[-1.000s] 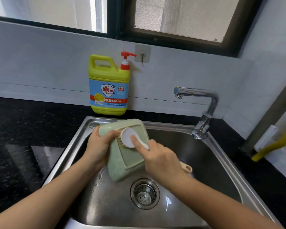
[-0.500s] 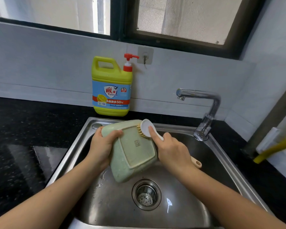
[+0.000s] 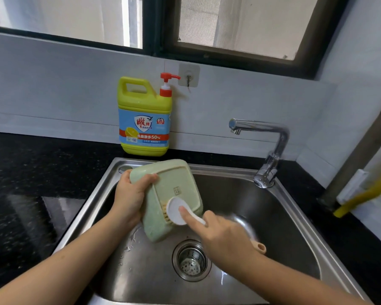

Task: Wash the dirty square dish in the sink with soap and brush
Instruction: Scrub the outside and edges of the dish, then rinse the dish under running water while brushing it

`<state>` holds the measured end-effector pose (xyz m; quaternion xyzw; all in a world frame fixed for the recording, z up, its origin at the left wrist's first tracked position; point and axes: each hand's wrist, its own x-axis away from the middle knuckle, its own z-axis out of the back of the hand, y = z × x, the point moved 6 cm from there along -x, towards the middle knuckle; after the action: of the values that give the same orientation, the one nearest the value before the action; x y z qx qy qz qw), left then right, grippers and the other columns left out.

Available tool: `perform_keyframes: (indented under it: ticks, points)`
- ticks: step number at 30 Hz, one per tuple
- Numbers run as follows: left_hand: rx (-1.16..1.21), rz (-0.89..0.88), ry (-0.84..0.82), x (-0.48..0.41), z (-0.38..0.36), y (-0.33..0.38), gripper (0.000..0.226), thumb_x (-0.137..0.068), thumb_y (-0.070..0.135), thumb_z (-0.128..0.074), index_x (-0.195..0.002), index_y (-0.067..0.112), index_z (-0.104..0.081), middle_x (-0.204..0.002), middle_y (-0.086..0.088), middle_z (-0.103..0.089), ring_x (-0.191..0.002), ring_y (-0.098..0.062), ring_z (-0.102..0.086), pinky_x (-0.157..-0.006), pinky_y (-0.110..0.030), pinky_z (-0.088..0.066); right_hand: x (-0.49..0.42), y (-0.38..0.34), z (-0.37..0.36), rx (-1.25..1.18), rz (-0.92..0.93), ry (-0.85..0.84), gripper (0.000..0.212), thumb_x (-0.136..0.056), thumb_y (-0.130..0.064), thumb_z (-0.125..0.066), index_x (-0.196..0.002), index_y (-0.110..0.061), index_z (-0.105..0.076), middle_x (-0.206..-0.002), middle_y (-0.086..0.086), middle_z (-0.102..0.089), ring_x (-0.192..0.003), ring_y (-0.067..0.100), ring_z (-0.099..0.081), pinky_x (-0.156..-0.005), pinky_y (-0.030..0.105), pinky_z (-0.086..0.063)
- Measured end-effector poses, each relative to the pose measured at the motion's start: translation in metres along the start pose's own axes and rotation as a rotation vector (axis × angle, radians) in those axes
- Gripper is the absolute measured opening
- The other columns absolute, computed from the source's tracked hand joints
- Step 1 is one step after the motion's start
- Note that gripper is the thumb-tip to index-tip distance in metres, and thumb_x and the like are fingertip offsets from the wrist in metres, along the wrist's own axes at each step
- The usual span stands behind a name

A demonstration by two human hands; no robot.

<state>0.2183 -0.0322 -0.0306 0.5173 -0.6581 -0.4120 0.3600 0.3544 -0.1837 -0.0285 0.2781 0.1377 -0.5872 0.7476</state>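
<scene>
Home kitchen: steel sink (image 3: pixel 295 216), faucet (image 3: pixel 271 150), soap jug (image 3: pixel 144 115) (dark counter (image 3: pixel 42 168)).

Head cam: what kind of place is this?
Likely a home kitchen: steel sink with faucet in a dark counter, pump bottle of dish soap, square dish under a brush.

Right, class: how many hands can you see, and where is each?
2. The left hand grips the dish at its upper left edge. The right hand holds the brush, forefinger pressing its head on the dish's underside, over the sink. None seem hidden.
</scene>
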Motion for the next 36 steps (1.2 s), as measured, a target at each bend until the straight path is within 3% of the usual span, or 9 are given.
perform_keyframes:
  ticks: [5,8,11,14,16,18,22,27,36]
  points:
    - [-0.086,-0.042,0.029,0.003,-0.003,0.004,0.024,-0.079,0.007,-0.069,-0.091,0.020,-0.052,-0.096,-0.010,-0.062,-0.086,-0.027,-0.061,-0.074,-0.039,-0.052,-0.011,0.035,0.005,-0.093,-0.127,-0.006,0.057,-0.078,-0.019,-0.049,-0.133,-0.033,-0.045,-0.065,-0.002,-0.046,-0.042,0.021,-0.047,-0.033,0.027,-0.032]
    - [-0.230,-0.107,-0.033,0.010,-0.014,0.011,0.026,-0.079,0.005,-0.070,-0.090,0.021,-0.052,-0.094,-0.007,-0.062,-0.085,-0.024,-0.062,-0.072,-0.036,-0.052,-0.011,0.080,0.007,-0.103,-0.343,-0.145,0.069,-0.091,-0.023,-0.054,-0.148,-0.036,-0.018,-0.081,0.000,-0.044,-0.055,0.024,-0.053,-0.048,0.036,-0.045]
    - [-0.414,-0.169,-0.121,0.016,-0.029,0.014,0.028,-0.077,0.006,-0.072,-0.092,0.018,-0.053,-0.093,-0.006,-0.065,-0.084,-0.021,-0.064,-0.073,-0.035,-0.054,-0.009,0.118,0.012,-0.017,-0.455,-0.228,0.074,-0.096,-0.019,-0.048,-0.151,-0.032,0.000,-0.099,0.000,-0.044,-0.066,0.017,-0.050,-0.057,0.030,-0.042]
    - [-0.614,-0.234,-0.218,0.019,-0.046,0.015,0.029,-0.075,0.008,-0.075,-0.088,0.021,-0.053,-0.088,-0.002,-0.066,-0.081,-0.016,-0.064,-0.070,-0.028,-0.053,-0.012,0.149,0.020,0.094,-0.524,-0.278,0.061,-0.094,-0.014,-0.047,-0.150,-0.022,-0.023,-0.119,0.007,-0.047,-0.079,0.024,-0.056,-0.062,0.033,-0.044]
    - [-0.694,-0.256,-0.257,0.020,-0.055,0.013,0.030,-0.074,0.011,-0.077,-0.088,0.021,-0.052,-0.088,0.000,-0.065,-0.081,-0.014,-0.064,-0.068,-0.025,-0.052,-0.014,0.167,0.026,0.141,-0.565,-0.298,0.045,-0.092,-0.014,-0.050,-0.136,-0.017,-0.044,-0.124,0.010,-0.046,-0.089,0.030,-0.058,-0.067,0.037,-0.047]
    - [-0.713,-0.271,-0.264,0.020,-0.062,0.010,0.031,-0.074,0.011,-0.077,-0.088,0.022,-0.052,-0.088,0.001,-0.065,-0.081,-0.013,-0.063,-0.066,-0.023,-0.051,-0.018,0.180,0.032,0.174,-0.584,-0.287,0.030,-0.090,-0.013,-0.053,-0.120,-0.013,-0.053,-0.120,0.012,-0.047,-0.083,0.029,-0.056,-0.062,0.036,-0.047]
    - [-0.673,-0.268,-0.243,0.020,-0.072,0.003,0.031,-0.075,0.011,-0.075,-0.089,0.025,-0.051,-0.091,0.001,-0.063,-0.084,-0.016,-0.063,-0.071,-0.032,-0.055,-0.025,0.197,0.029,0.126,-0.621,-0.276,0.021,-0.091,-0.007,-0.049,-0.111,-0.007,-0.054,-0.107,0.013,-0.052,-0.073,0.024,-0.040,-0.058,0.032,-0.032]
    - [-0.615,-0.234,-0.206,0.016,-0.080,-0.006,0.028,-0.076,0.011,-0.074,-0.094,0.018,-0.053,-0.092,-0.002,-0.064,-0.087,-0.020,-0.064,-0.077,-0.041,-0.056,-0.028,0.199,0.022,0.083,-0.613,-0.254,0.024,-0.090,-0.002,-0.049,-0.113,-0.006,-0.054,-0.107,0.014,-0.055,-0.079,0.028,-0.048,-0.060,0.032,-0.029]
    - [-0.478,-0.182,-0.146,0.009,-0.084,-0.016,0.029,-0.076,0.011,-0.074,-0.088,0.024,-0.052,-0.091,0.000,-0.063,-0.083,-0.016,-0.062,-0.068,-0.028,-0.052,-0.023,0.195,0.014,0.133,-0.614,-0.226,0.023,-0.090,-0.003,-0.052,-0.113,-0.003,-0.055,-0.106,0.014,-0.052,-0.073,0.019,-0.037,-0.058,0.030,-0.031]
